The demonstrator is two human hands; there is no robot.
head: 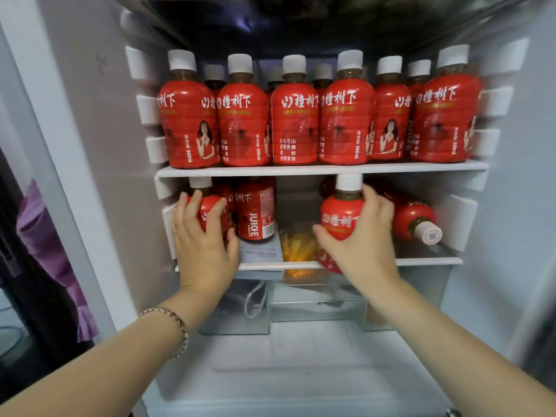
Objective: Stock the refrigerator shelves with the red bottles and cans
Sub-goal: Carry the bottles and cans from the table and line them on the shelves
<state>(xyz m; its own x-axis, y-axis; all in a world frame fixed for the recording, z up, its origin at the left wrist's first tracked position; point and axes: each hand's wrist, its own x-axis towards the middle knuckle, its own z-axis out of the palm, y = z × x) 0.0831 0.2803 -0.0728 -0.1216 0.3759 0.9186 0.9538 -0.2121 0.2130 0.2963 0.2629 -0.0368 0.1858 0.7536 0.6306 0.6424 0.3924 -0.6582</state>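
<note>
Left hand (204, 246) around left bottle (207, 211), right hand (365, 245) around right bottle (341, 212)

upper-shelf bottles (294, 127): red wraps with white characters and a thin yellow line of print; some show a figure in a red dress; dark brown at the necks; white caps.
left lower bottle (206, 212): red wrap, white characters, white cap.
right lower bottle (341, 212): red wrap, white characters, yellow print, brown neck, white cap.
lying bottle (410, 216), right: red, white cap with a grey square mark.
can (255, 215): red, white "JUICE" lettering, white barcode patch.
packet (298, 248): orange-yellow.
leaflet (260, 251): pale grey-blue, dark print.
shelves (325, 169): white edges.
bracelet (177, 322): dark and pale beads alternating.
cloth (39, 236), left: purple.
</note>
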